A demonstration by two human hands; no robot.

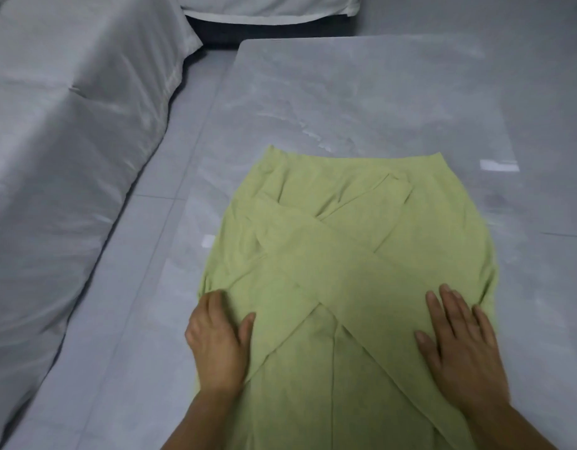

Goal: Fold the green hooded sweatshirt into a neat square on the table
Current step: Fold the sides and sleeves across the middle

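Green sweatshirt [329, 254] lies flat on the bench [361, 92], in the near half and a bit right of centre. Its long axis runs straight away from the person. The ribbed hem [352, 157] is at the far end, square to the view, and the near end runs off the bottom of the frame, so the hood is not seen. Both sleeves are folded across the body in an X. The sleeve from the right side [313, 271] lies on top and points far-left. The other sleeve [378, 199] sits under it and points far-right, with its cuff end close to the hem. A seam line runs down the middle of the near part. Left hand [215, 342] is at the left edge of the sweatshirt; its grip is narrow, with fingers curled over the fabric edge and thumb lying on top, pinching the cloth. Right hand [459, 339] rests flat on the right side; its grip is wide, with fingers straight and spread, pointing away and holding nothing. Grey tiled floor [144, 287] lies left of the bench, and beyond it is a white sheet [69, 157] draped over furniture.
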